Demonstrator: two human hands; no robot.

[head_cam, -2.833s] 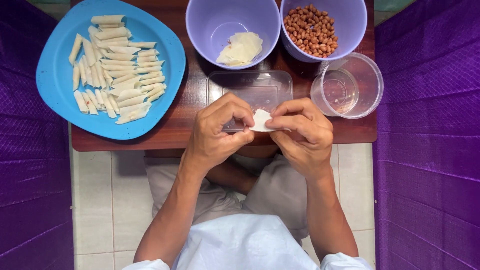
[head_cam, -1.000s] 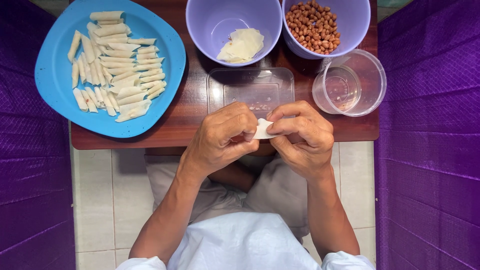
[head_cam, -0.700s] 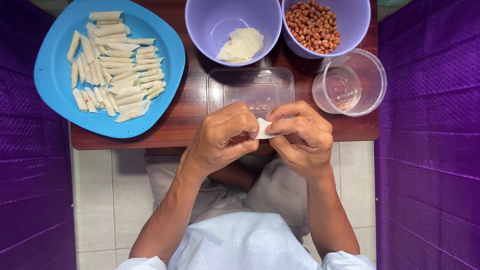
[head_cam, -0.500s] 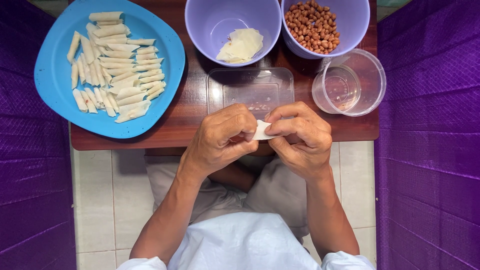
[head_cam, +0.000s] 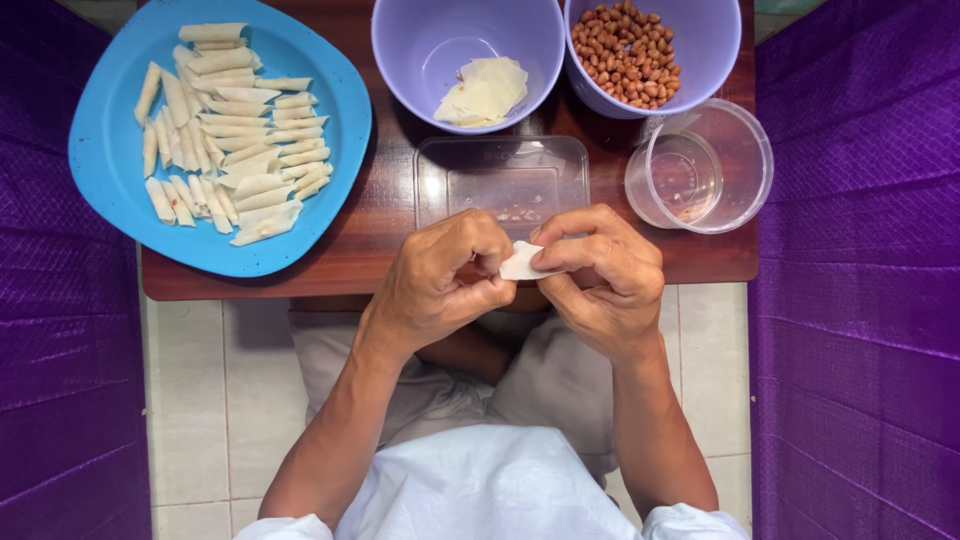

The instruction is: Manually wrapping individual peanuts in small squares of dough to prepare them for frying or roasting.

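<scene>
A small white pastry wrapper [head_cam: 520, 263] is pinched between my left hand [head_cam: 440, 280] and my right hand [head_cam: 600, 275], just over the near edge of a low dark wooden table [head_cam: 385, 215]. Fingers of both hands curl around the wrapper, so most of it is hidden. A clear flat plastic lid [head_cam: 505, 178] lies on the table right beyond my hands.
A blue plate [head_cam: 115, 160] at the left holds several rolled white pastry sticks [head_cam: 225, 130]. Behind stand a purple bowl [head_cam: 410, 55] with white wrappers [head_cam: 485, 90] and a purple bowl of peanuts [head_cam: 630, 50]. A clear round tub [head_cam: 700, 165] stands at the right. Purple cloth flanks both sides.
Both hands stay together at the table's edge, fingers shifting slightly on the wrapper. The wrapper shows a little less between the fingers than 2.8 s ago.
</scene>
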